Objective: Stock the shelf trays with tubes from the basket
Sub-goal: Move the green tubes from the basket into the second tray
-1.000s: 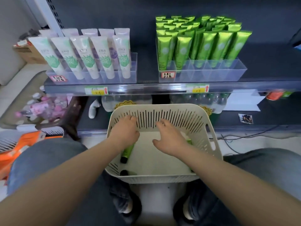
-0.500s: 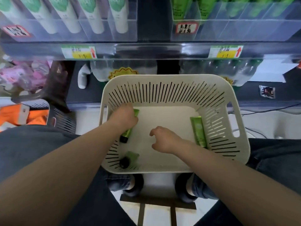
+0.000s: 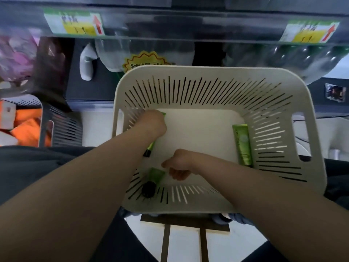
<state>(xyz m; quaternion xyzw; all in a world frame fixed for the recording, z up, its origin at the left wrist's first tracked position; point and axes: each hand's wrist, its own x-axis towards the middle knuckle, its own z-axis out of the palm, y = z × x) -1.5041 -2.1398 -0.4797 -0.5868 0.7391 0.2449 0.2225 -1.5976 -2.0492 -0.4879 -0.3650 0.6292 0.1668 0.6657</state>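
A cream slotted basket [image 3: 207, 72] rests on my lap and holds three green tubes with black caps. My left hand [image 3: 151, 123] lies closed over one tube [image 3: 150, 147] by the basket's left wall; only its cap end and far tip show. My right hand [image 3: 179, 165] hovers near the front left corner, fingers curled down with nothing in them. Just left of those fingers a second tube [image 3: 156, 174] leans cap-down against the wall. The third tube [image 3: 242, 144] lies flat along the right wall. The shelf trays are out of view.
The shelf edge [image 3: 188, 25] with two yellow price labels runs across the top. Clear bottles stand on the lower shelf behind the basket. A grey basket [image 3: 62, 127] with orange packs sits on the floor at left. My knees flank the cream basket.
My view has tipped further down, so the trays left the frame. My left hand closed on the left tube. My right hand moved back toward the front left tube.
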